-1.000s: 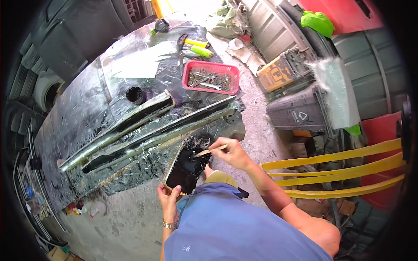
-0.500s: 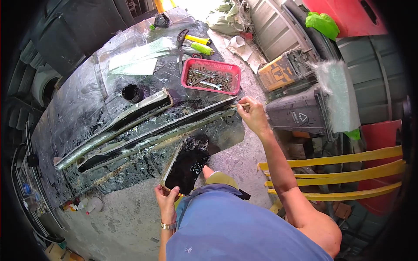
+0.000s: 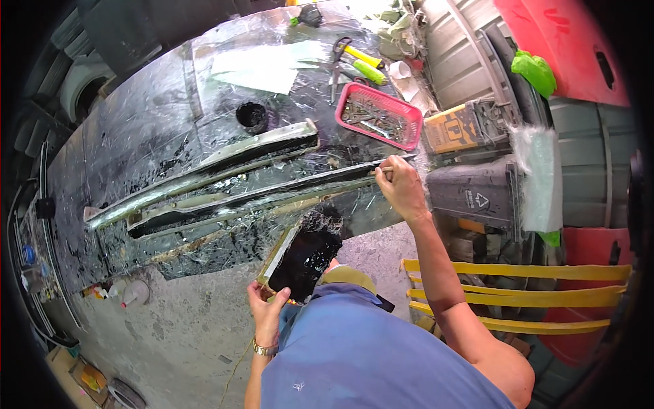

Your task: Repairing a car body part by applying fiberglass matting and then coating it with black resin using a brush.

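At the far left, the fisheye rim swallows some dark shapes, and we cannot name them. On the dark table (image 3: 139, 136) we see two long troughs lying near each other: the farther trough (image 3: 197, 176) and the nearer trough (image 3: 235, 195), both black inside. Beyond them stands a black pot (image 3: 253, 118), its contents too dark to make out. In front of the table, the left hand (image 3: 268, 307) pinches the near left corner of a tilted container (image 3: 278, 255), thumb on top, fingers partly hidden beneath; glossy black stuff covers its inside. Farther right, the right hand (image 3: 402, 185) pinches a thin stick (image 3: 384, 170) at the right end of the nearer trough; the hand hides most of it, and we cannot tell whether its tip touches. Beyond that hand sits a pink basket (image 3: 343, 109) of small jumbled pieces.
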Available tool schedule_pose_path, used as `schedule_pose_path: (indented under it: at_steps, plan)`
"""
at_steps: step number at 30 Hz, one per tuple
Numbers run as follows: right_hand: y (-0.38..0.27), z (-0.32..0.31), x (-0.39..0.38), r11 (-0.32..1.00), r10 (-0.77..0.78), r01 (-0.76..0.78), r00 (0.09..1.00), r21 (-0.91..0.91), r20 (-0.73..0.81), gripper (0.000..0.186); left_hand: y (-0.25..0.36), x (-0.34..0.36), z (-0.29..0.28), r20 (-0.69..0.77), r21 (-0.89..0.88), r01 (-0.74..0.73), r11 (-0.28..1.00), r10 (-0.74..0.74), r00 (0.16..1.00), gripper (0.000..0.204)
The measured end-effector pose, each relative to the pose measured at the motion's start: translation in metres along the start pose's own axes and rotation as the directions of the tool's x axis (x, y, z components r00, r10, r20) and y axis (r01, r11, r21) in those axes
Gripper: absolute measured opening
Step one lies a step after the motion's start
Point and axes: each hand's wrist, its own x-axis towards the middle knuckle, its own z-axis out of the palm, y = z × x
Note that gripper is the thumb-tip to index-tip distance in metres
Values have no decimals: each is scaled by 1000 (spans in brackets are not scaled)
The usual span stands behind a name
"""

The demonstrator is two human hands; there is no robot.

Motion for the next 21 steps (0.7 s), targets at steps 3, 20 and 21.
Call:
schedule_pose_path:
  at_steps: [3, 20, 21]
  plan:
    - [-23, 18, -6, 998, -49, 50, 999, 26, -13, 16, 7, 2, -12, 5, -11, 5, 1000, -5, 1000, 65]
    - [-166, 109, -40, 991, -131, 130, 991, 34, 25, 15, 27, 3, -128, -16, -34, -24, 999, 24, 1000, 63]
    - [-175, 114, -44, 991, -130, 130, 991, 30, 22, 15, 28, 3, -134, -12, -35, -26, 999, 25, 1000, 63]
